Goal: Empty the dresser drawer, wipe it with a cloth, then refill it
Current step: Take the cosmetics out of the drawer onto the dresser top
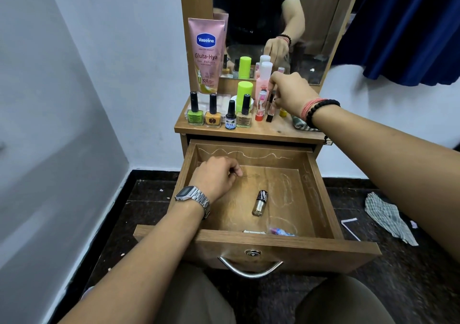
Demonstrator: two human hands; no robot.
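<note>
Head view: nail-polish bottles [216,112] beside right hand [291,94].

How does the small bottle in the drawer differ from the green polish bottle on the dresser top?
The small bottle lies on its side on the drawer floor; the green polish bottle stands upright on the dresser top. The small bottle looks clear and rounded with a patterned dark cap; the green one is squarish with a plain black cap. Both are small, dark-capped bottles.
</note>
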